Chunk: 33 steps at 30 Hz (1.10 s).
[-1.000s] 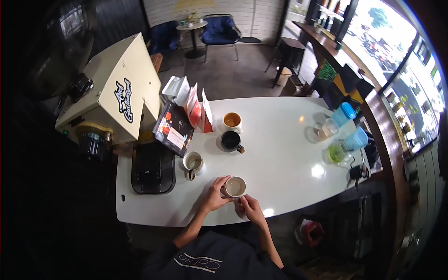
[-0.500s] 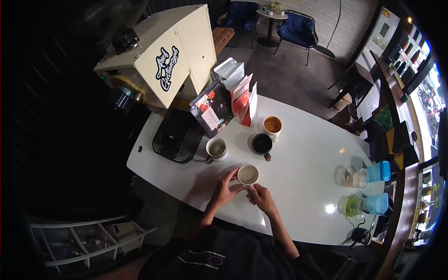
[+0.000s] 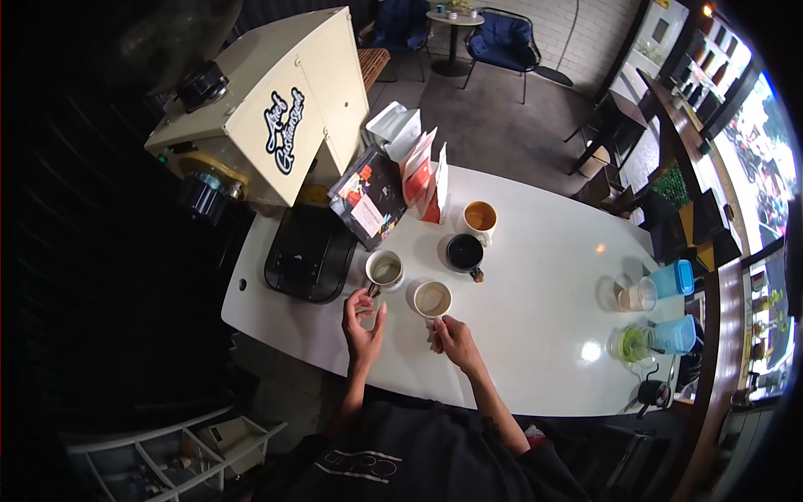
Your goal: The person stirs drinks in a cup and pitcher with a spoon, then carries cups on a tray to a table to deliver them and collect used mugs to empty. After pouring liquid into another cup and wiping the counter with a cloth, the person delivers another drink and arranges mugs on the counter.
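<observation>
My right hand (image 3: 452, 340) grips the handle of a white mug (image 3: 432, 299), its fingers closed near the mug's front side. The mug is upright and pale inside. To its left, my left hand (image 3: 364, 325) has its thumb and fingers apart, just below the handle of a second light-coloured mug (image 3: 386, 268); whether a fingertip touches that handle I cannot tell. Behind them stand a black mug (image 3: 464, 253) with a brownish handle and a white mug with an orange inside (image 3: 480, 218).
A cream grinder-like machine (image 3: 276, 109) and a black flat device (image 3: 309, 251) are at the left. Coffee bags (image 3: 368, 197) stand behind the mugs. Blue containers (image 3: 672, 279), a clear cup (image 3: 641, 294) and a small black kettle (image 3: 652, 391) occupy the right of the white table (image 3: 535, 335).
My left hand has left the nearest mug and moved left toward the second mug's handle. My right hand still holds the nearest mug by its handle. The camera view has shifted slightly.
</observation>
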Motion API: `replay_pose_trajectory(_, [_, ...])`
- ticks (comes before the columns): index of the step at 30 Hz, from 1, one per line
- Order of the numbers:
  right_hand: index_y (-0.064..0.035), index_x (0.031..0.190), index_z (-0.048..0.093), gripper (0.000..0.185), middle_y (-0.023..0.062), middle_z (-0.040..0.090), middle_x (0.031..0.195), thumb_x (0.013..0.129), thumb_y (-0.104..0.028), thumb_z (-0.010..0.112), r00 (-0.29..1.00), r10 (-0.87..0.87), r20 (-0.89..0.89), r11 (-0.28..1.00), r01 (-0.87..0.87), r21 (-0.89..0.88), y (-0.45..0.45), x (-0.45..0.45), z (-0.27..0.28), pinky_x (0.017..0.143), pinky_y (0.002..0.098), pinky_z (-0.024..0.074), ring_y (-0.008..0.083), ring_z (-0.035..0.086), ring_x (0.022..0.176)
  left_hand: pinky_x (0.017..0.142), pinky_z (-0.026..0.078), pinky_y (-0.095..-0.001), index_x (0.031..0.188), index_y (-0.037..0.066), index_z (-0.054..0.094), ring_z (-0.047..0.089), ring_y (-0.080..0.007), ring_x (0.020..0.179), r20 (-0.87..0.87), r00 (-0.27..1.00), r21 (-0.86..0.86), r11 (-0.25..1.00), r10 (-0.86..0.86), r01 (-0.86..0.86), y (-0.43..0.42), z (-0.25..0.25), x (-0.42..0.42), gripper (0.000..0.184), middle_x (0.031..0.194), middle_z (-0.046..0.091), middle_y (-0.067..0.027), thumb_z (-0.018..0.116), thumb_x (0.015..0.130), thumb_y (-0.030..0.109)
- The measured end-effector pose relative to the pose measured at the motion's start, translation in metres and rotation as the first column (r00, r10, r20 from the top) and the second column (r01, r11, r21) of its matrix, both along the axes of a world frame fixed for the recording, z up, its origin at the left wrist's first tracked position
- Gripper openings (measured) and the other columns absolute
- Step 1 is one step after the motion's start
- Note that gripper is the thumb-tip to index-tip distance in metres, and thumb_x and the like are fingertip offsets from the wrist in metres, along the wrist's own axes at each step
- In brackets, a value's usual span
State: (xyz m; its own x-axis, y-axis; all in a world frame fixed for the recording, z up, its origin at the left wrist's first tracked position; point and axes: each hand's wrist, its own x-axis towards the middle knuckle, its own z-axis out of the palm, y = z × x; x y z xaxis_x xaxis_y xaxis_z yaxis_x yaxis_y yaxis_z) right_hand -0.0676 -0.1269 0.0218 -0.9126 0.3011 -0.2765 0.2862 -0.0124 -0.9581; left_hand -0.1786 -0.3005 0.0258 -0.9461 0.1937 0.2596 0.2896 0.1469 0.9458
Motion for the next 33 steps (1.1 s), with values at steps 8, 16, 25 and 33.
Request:
replay_pose_trajectory(8, [0.001, 0.083, 0.055, 0.04, 0.0039, 0.057, 0.065, 0.106, -0.028, 0.04, 0.999, -0.048, 0.017, 0.999, 0.048, -0.016, -0.018, -0.01, 0.0, 0.053, 0.0266, 0.0482, 0.0104, 0.057, 0.056, 0.075, 0.052, -0.0301, 0.136, 0.005, 0.052, 0.057, -0.0166, 0.09, -0.051, 0.995, -0.029, 0.996, -0.088, 0.087, -0.013, -0.013, -0.036, 0.053, 0.112, 0.054, -0.0087, 0.071, 0.087, 0.008])
replay_pose_trajectory(16, [0.0002, 0.083, 0.056, 0.039, 0.003, 0.057, 0.066, 0.106, -0.028, 0.04, 0.986, -0.166, 0.029, 0.986, 0.166, -0.011, -0.042, -0.011, 0.005, 0.054, 0.0273, 0.0476, 0.0103, 0.056, 0.057, 0.077, 0.05, -0.026, 0.132, -0.003, 0.057, 0.061, -0.0138, 0.089, -0.049, 0.953, 0.067, 0.951, -0.299, 0.302, -0.018, -0.024, -0.062, 0.038, 0.099, 0.062, -0.0093, 0.061, 0.095, 0.002])
replay_pose_trajectory(25, [-0.0014, 0.083, 0.054, 0.04, 0.0032, 0.056, 0.065, 0.106, -0.032, 0.04, 0.95, -0.309, 0.047, 0.947, 0.312, -0.082, -0.068, -0.012, 0.012, 0.054, 0.0275, 0.0459, 0.0112, 0.055, 0.057, 0.079, 0.051, -0.0271, 0.133, -0.004, 0.055, 0.062, -0.0142, 0.088, 0.009, 0.878, 0.046, 0.877, -0.479, 0.478, -0.024, -0.037, -0.096, 0.039, 0.096, 0.063, -0.0092, 0.06, 0.095, 0.002])
replay_pose_trajectory(33, [-0.0021, 0.081, 0.052, 0.041, 0.0037, 0.057, 0.066, 0.106, -0.033, 0.041, 0.967, -0.25, 0.044, 0.967, 0.251, -0.029, -0.063, -0.019, 0.009, 0.057, 0.0281, 0.048, 0.0124, 0.059, 0.06, 0.078, 0.05, -0.025, 0.135, -0.002, 0.054, 0.061, -0.0114, 0.085, 0.048, 0.868, 0.107, 0.867, -0.494, 0.487, -0.021, -0.028, -0.097, 0.041, 0.092, 0.065, -0.0072, 0.062, 0.094, 0.003])
